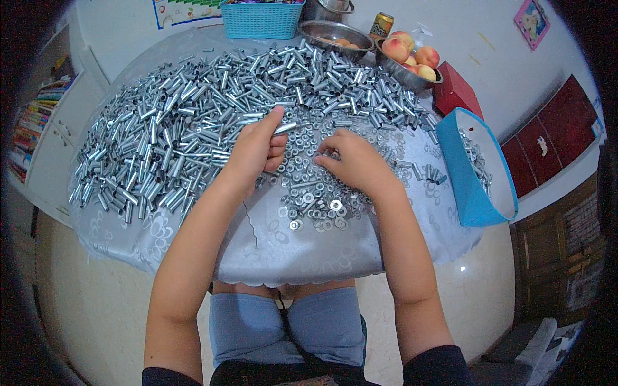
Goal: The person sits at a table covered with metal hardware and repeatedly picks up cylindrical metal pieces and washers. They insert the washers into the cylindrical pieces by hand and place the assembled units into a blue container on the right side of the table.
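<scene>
My left hand [255, 147] is closed round a shiny metal tube [287, 128], its thumb lying along the top and the tube's end sticking out to the right. A large heap of similar metal tubes [154, 128] spreads beneath and beyond it. To the right, my right hand [356, 161] is bent over a pile of small nuts and washers [322, 202]. Its thumb and fingertips are drawn together just above the pile, and whatever they may hold is too small to make out.
A silvery tablecloth [257, 257] covers the table. At the right edge stands a blue fabric bin [473, 186] with metal parts inside. Along the back are a turquoise basket [261, 20], a metal bowl [331, 29], a bowl of peaches [412, 76], a can [382, 26] and a red box [456, 90].
</scene>
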The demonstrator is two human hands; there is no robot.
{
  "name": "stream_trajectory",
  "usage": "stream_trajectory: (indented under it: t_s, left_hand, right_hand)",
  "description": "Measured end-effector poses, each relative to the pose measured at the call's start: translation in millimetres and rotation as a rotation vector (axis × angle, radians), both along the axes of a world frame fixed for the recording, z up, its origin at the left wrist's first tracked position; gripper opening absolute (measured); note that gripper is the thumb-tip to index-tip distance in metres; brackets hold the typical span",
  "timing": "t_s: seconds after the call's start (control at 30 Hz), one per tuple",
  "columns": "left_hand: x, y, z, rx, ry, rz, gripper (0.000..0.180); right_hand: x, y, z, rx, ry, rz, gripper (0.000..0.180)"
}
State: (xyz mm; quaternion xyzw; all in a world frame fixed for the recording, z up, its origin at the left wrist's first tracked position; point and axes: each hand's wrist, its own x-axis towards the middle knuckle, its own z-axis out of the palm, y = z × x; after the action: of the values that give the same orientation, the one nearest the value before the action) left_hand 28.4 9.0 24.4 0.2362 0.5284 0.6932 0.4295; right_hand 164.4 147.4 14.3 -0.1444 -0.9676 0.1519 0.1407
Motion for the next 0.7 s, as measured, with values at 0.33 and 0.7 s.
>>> stream_trajectory:
  t_s: [0.33, 0.7]
  left_hand:
    - [2.1, 2.9, -0.8, -0.034, 0.0, 0.001, 0.038]
    - [2.0, 0.9, 0.4, -0.012, 0.019, -0.003, 0.037]
  right_hand:
    - [-6.9, -3.5, -5.9, -0.005, 0.023, 0.025, 0.015]
    - [-8.7, 1.5, -8.7, -0.118, 0.092, 0.121, 0.014]
